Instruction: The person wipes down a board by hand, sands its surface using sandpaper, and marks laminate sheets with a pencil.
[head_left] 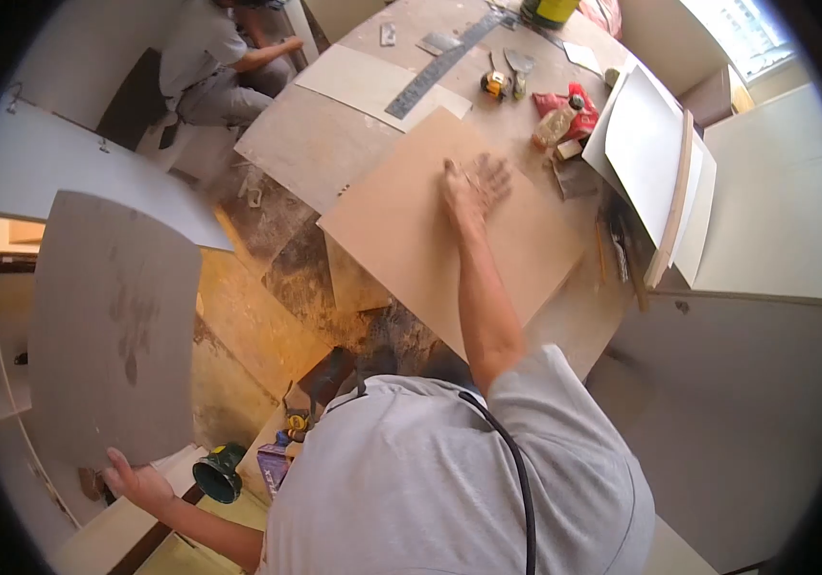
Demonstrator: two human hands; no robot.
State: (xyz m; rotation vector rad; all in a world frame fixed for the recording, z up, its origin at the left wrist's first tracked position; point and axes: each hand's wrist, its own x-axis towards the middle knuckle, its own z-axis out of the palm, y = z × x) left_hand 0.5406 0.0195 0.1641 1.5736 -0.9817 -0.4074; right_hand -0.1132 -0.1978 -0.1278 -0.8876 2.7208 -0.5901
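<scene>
A brown square board [401, 211] lies on the work table, its near corner sticking out past the table edge. My right hand [478, 187] rests on this board with its fingers spread. At the left, my left hand [138, 482] grips the bottom edge of a grey sheet [114, 326], which stands upright and has dark smudges on its face. The thumb shows in front of the sheet; the other fingers are partly hidden.
On the table [296, 149] lie a metal ruler [449, 67], a yellow tape measure [495, 84], a bottle [557, 123] and a red packet [583, 113]. White sheets [641, 144] lean at the right. Another person [224, 67] sits at the upper left. A green container [219, 472] is near my left forearm.
</scene>
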